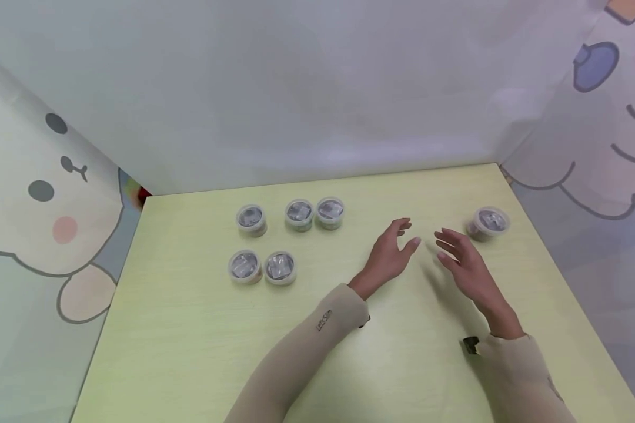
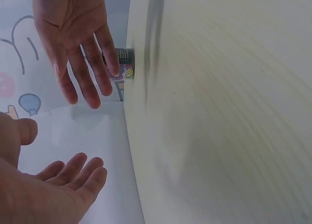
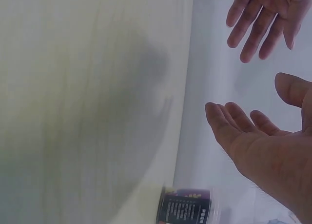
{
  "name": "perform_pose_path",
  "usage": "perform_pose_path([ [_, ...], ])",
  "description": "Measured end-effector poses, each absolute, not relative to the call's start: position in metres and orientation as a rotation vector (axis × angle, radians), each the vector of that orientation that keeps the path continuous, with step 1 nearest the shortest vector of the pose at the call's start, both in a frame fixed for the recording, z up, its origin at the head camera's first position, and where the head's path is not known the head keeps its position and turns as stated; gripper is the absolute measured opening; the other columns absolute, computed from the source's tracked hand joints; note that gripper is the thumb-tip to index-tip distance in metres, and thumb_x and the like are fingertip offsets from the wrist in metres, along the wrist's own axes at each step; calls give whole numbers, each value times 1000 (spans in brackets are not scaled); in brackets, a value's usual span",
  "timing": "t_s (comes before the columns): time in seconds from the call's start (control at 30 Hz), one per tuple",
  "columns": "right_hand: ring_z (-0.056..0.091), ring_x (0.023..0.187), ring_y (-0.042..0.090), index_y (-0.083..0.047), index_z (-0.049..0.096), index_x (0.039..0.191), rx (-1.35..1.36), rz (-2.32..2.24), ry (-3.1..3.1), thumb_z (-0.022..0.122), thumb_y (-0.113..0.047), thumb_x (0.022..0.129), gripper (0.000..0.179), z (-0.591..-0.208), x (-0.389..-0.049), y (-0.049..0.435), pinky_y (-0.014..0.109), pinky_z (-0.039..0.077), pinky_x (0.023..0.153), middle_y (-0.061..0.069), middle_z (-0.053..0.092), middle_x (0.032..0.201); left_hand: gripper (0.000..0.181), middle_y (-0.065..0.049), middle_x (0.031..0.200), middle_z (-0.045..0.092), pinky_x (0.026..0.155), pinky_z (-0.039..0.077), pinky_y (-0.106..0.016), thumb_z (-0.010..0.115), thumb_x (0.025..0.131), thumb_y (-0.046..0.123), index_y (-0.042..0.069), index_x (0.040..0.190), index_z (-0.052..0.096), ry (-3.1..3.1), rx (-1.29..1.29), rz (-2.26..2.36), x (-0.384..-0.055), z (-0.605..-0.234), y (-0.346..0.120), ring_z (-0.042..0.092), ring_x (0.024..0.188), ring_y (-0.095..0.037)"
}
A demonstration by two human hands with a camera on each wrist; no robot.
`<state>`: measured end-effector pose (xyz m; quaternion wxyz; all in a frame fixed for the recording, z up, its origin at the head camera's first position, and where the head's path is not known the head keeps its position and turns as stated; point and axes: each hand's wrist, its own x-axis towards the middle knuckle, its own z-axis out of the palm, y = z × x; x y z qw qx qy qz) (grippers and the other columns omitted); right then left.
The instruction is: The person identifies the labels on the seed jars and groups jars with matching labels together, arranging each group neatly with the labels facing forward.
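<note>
My left hand (image 1: 387, 257) hovers above the table, palm turned inward, its fingers loosely extended and holding nothing. Facing it is my right hand (image 1: 464, 264), likewise relaxed with nothing in its grasp. Just beyond the right hand stands a small round tub (image 1: 491, 222) with a clear lid, upright near the table's right side. In the right wrist view this tub (image 3: 187, 205) shows a dark printed label. From the left wrist view, the right hand (image 2: 78, 48) partly covers the same tub (image 2: 127, 63).
Left of my hands, several similar lidded tubs stand in two rows: a back row with a tub (image 1: 330, 212) at its right end, and a front pair including a tub (image 1: 280, 268). The pale yellow table (image 1: 190, 352) meets a white backdrop (image 1: 317, 88) behind.
</note>
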<state>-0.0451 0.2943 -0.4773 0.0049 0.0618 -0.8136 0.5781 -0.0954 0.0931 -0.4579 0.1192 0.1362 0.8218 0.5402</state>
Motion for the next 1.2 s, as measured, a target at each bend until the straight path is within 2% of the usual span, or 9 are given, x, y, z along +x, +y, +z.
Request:
perform_pose_path([
  [0.1, 51, 131, 0, 14, 32, 154, 156, 1795, -2534, 53, -1, 109, 52, -479, -40, 304, 7, 45, 100, 21, 51, 151, 51, -1, 154, 58, 113, 47, -34, 59, 110, 28, 14, 157, 45, 2393, 418, 1568, -97, -460, 99, 54, 142, -18],
  [0.2, 50, 130, -1, 14, 31, 155, 111, 1769, -2551, 53, -3, 110, 53, -479, -36, 313, 6, 45, 99, 24, 50, 151, 51, -3, 154, 57, 112, 48, -33, 59, 110, 29, 14, 157, 44, 2374, 432, 1561, -98, -461, 105, 54, 142, -19],
  [0.33, 51, 129, -3, 14, 31, 155, 65, 1757, -2545, 53, -3, 110, 53, -480, -32, 323, 6, 44, 98, 8, 54, 148, 51, -3, 155, 57, 110, 49, -31, 59, 111, 29, 14, 157, 44, 2342, 440, 1566, -99, -463, 112, 54, 142, -18],
  [0.43, 51, 125, -7, 13, 32, 155, 37, 1743, -2521, 53, -2, 110, 52, -481, -29, 329, 5, 45, 97, -12, 53, 140, 51, -3, 155, 57, 110, 49, -29, 58, 111, 29, 14, 158, 44, 2321, 446, 1569, -101, -464, 117, 54, 142, -18],
  [0.83, 52, 111, -11, 9, 39, 152, -239, 1638, -2489, 55, -6, 110, 48, -476, -25, 342, 3, 44, 92, -23, 53, 127, 53, -3, 158, 54, 113, 46, -28, 57, 111, 30, 13, 159, 41, 2294, 471, 1530, -112, -471, 134, 52, 143, -18],
  [0.93, 49, 108, -11, 10, 33, 154, -420, 1591, -2508, 55, -12, 110, 54, -473, -26, 345, 3, 44, 88, -19, 50, 125, 54, -4, 158, 54, 112, 46, -28, 58, 111, 29, 13, 159, 41, 2277, 494, 1526, -115, -472, 141, 52, 144, -19],
  [1.0, 51, 112, -4, 8, 29, 157, -538, 1594, -2509, 55, -17, 110, 59, -471, -29, 346, 3, 44, 87, -12, 49, 131, 54, -4, 158, 53, 112, 46, -27, 58, 111, 29, 12, 159, 41, 2267, 510, 1519, -116, -473, 147, 52, 144, -19],
  [1.1, 51, 132, 17, 2, 20, 162, -665, 1636, -2487, 55, -23, 110, 68, -470, -33, 348, 4, 44, 87, 8, 43, 150, 56, -4, 160, 51, 112, 46, -27, 58, 111, 29, 12, 160, 39, 2252, 546, 1495, -118, -472, 155, 52, 145, -19],
  [1.2, 37, 151, 34, -2, 11, 166, -721, 1677, -2468, 55, -25, 109, 75, -469, -39, 351, 5, 44, 91, 20, 25, 167, 57, -5, 162, 49, 113, 45, -26, 57, 111, 29, 12, 162, 37, 2232, 573, 1473, -118, -471, 164, 51, 146, -20],
])
